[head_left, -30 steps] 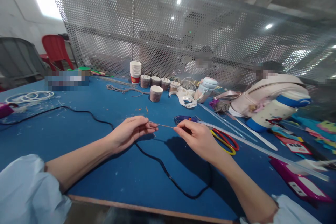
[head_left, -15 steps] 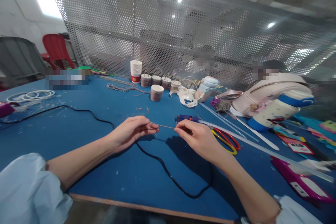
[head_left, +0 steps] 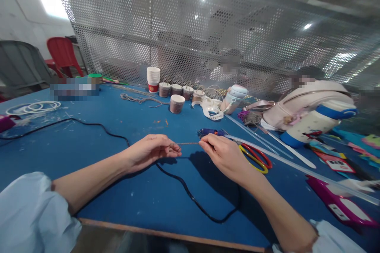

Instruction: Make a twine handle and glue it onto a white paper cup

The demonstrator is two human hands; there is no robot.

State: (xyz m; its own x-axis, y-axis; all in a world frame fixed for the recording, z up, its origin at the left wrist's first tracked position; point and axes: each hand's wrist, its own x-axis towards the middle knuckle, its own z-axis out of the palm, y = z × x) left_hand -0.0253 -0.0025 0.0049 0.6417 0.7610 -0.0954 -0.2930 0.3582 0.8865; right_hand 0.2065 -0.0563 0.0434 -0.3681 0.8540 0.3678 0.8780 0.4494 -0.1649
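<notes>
A thin brown twisted cord [head_left: 189,143] runs taut between my two hands, above the blue table [head_left: 118,193]. My left hand [head_left: 156,148] pinches one end, thumb on top and the other fingers curled below. At the other end, my right hand [head_left: 221,150] grips the cord between thumb and fingertips, its back turned up. Just behind the right hand lies a dark blue glue gun [head_left: 208,132], partly hidden by it. Scissors [head_left: 258,158] with red and yellow handles rest right of that hand. A black cable [head_left: 190,193] snakes beneath both hands.
A cord-wrapped paper cup [head_left: 177,104] stands ahead, with several more and a stacked cup column [head_left: 153,79] behind. Glue sticks, a pale bag [head_left: 276,112], a white bottle [head_left: 311,124] and a magenta tool [head_left: 335,201] occupy the right. A white coil [head_left: 35,107] lies left.
My left hand has dropped slightly and its fingers have curled a little more. The cord between my hands now runs closer to level. My right hand has barely shifted.
</notes>
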